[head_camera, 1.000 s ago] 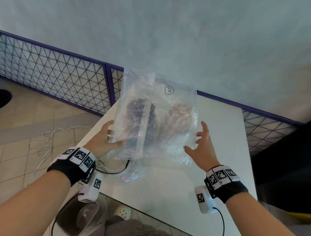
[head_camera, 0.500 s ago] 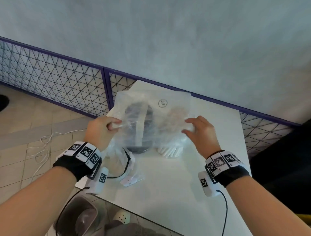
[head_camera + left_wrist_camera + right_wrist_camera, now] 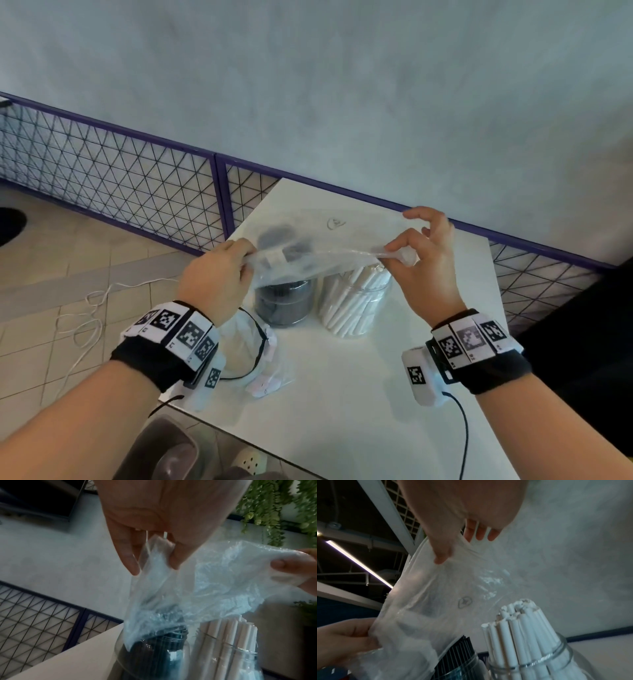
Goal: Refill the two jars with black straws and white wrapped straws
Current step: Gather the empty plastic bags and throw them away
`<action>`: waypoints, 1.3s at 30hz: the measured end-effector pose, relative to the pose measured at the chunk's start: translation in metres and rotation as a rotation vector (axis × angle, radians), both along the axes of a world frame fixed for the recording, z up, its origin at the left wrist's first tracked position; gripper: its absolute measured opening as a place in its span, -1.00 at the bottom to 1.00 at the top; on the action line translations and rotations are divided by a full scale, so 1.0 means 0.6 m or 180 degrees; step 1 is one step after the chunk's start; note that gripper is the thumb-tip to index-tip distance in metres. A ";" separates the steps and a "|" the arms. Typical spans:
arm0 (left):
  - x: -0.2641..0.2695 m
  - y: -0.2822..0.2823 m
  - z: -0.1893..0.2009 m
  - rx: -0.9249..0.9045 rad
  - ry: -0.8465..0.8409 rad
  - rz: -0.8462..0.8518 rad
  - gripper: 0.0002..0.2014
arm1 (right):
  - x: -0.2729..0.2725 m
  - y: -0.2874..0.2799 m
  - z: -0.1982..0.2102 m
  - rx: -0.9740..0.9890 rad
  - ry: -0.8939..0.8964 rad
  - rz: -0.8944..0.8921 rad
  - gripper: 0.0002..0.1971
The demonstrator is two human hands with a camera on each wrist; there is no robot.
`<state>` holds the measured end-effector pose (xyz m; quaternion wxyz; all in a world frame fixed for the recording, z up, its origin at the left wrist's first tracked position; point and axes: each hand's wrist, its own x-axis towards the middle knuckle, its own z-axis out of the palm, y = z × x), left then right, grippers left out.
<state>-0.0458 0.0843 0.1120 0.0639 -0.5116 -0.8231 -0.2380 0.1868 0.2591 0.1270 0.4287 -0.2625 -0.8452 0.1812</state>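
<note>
Two clear jars stand side by side on the white table (image 3: 342,394). The left jar (image 3: 282,303) is packed with black straws (image 3: 458,654); the right jar (image 3: 352,305) holds white wrapped straws (image 3: 522,626). An empty clear plastic bag (image 3: 318,236) is stretched flat just above both jars. My left hand (image 3: 219,277) pinches its left edge, and my right hand (image 3: 421,253) pinches its right edge between thumb and forefinger. In the left wrist view the bag (image 3: 197,588) sags onto the black straw jar (image 3: 154,653).
Another plastic bag with a black cable and small white parts (image 3: 253,356) lies on the table's near left corner. A purple wire-mesh fence (image 3: 137,185) runs behind the table below a grey wall. White cord (image 3: 85,318) lies on the tiled floor at left.
The bag went from upright in front of the jars to flat and stretched above them. Both hands shifted to pinch its edges, and the jars now show beneath it.
</note>
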 end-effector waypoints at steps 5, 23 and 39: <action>0.024 0.005 0.016 0.0513 -0.1186 0.0195 -0.88 | 0.001 -0.035 0.025 -0.0848 -0.0169 0.1056 -0.63; 0.091 0.024 0.036 0.1109 -0.4624 -0.0693 -0.63 | -0.084 -0.074 -0.001 0.0143 -0.1281 0.0250 0.36; 0.066 0.026 0.061 -0.0713 0.0262 -0.1148 0.02 | -0.079 -0.046 0.004 -0.0113 -0.2113 0.0983 -0.85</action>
